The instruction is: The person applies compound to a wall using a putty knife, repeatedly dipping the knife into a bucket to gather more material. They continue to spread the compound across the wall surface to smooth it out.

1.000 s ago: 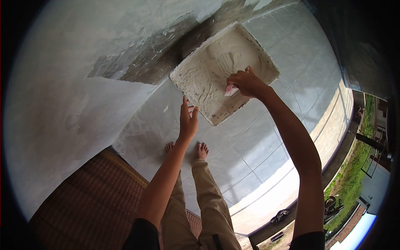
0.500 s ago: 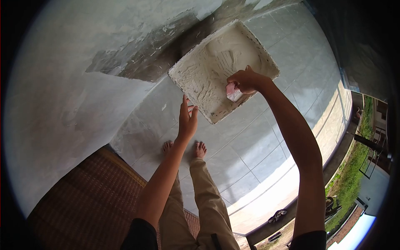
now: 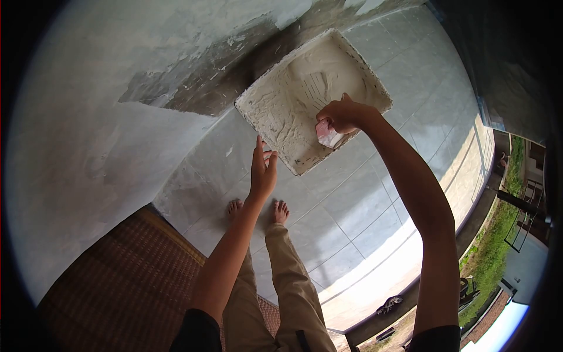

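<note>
Putty fills the square tray (image 3: 281,69), which sits on the grey tiled floor (image 3: 363,193) just beside the wall (image 3: 88,117). Our right hand (image 3: 343,114) is closed around a small pinkish scraper (image 3: 326,134), whose blade touches the paste at the tray's near rim. Our left hand (image 3: 263,170) hangs empty over the floor near the tray's lower corner, fingers straight and open. To load well, we judge, the blade should lie low and flat and draw a thin ridge against the rim — no gouging — so nothing drops on the tiles. The paste looks thick, off-white and combed with ridges. The tiles look smooth and faintly glossy, the wall patchy — part pale skim, part bare dark.
</note>
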{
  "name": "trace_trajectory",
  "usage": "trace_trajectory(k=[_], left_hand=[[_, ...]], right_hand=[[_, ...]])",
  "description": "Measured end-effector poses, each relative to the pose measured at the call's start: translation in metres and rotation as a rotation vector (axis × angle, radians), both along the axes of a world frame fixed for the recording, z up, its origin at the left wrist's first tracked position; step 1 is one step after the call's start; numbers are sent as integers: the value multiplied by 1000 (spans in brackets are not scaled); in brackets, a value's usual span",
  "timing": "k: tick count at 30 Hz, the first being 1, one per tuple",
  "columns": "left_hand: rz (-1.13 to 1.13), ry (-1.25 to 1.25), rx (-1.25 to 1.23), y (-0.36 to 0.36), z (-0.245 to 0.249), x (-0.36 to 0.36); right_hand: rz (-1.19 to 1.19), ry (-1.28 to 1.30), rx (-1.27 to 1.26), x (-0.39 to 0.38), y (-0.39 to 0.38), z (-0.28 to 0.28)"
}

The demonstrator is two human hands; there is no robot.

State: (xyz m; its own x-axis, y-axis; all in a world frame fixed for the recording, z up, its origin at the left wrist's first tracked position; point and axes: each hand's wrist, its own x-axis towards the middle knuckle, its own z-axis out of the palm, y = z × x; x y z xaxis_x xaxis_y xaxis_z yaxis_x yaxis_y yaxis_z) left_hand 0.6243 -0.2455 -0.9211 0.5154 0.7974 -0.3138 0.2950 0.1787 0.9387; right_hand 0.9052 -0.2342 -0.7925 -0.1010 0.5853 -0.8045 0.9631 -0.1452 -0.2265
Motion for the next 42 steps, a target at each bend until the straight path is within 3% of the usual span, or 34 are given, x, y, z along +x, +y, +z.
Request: trace_trajectory(k=[11,13,17,20,22,23,26,29,32,33,34,42], left_hand=[[10,0,-54,-2,9,-1],[6,1,-59,-1,10,-3],[17,12,-35,-2,10,-11],[32,17,9,0,18,-25],[42,-2,45,2,33,-36],[48,13,48,3,45,-43],[85,-6,101,13,88,-65],[140,-66,178,29,141,-91],[190,-134,302,59,218,-120],[203,-164,347,69,248,-130],[221,-176,394,79,276,-139],[408,-381,859,127,518,-256]], right_hand=[[52,15,39,-5,13,-23],[49,57,-172,-3,24,-30],[-61,128,-283,7,19,-32],[-206,290,-218,17,-3,-19],[-823,696,-169,21,-29,-21],[-907,857,-202,22,-36,-18],[-1153,1233,11,-10,-57,29],[-1265,1452,176,-52,-65,71],[-1360,1650,308,-100,-53,122],[-1400,1716,320,-122,-47,164],[-1352,1785,342,-131,-40,167],[-1063,2011,467,-271,25,391]])
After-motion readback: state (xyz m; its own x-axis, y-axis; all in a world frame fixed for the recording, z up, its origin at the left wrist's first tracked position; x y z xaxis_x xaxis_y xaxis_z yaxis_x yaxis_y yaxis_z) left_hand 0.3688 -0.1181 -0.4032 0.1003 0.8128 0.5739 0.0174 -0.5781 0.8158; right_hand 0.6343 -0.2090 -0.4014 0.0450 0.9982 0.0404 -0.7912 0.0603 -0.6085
